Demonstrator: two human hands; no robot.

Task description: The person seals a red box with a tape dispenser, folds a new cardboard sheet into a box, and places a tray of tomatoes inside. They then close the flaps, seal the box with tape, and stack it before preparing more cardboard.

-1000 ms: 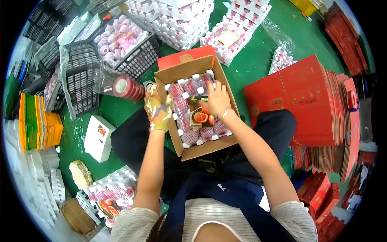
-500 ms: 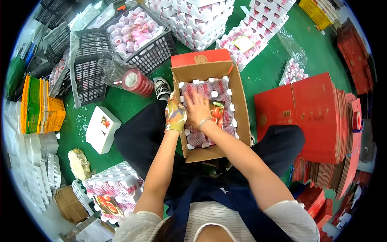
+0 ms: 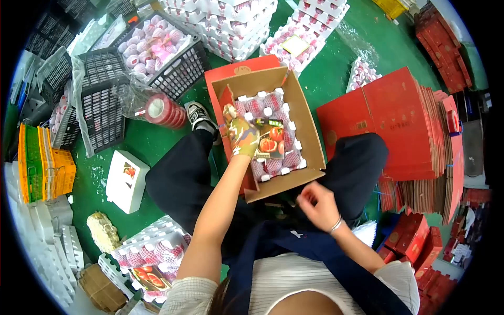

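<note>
A cardboard box (image 3: 310, 126), brown inside and red outside, stands tilted between my legs. Inside sits a white tray of round fruits (image 3: 273, 100) in pinkish-red foam nets. A dark card (image 3: 270, 138) with pictures of red fruit lies on top of them. My left hand (image 3: 241, 134), in a camouflage-patterned glove, is closed over the box's left wall, beside the card; its fingers are partly blurred. Bare and with a bracelet at the wrist, my right hand (image 3: 319, 205) hovers off the box's near right corner, fingers curled, with nothing seen in them.
Flattened red cartons (image 3: 378, 121) are stacked to the right. At the upper left stand a black crate (image 3: 181, 68) of netted fruit and red tape rolls (image 3: 167, 111). White fruit trays (image 3: 236, 31) are piled behind. A white foam box (image 3: 126, 181) lies left.
My right hand has left the fruit and drawn back toward me, outside the box. My left hand has shifted onto the left wall. The box appears turned, and the view has shifted.
</note>
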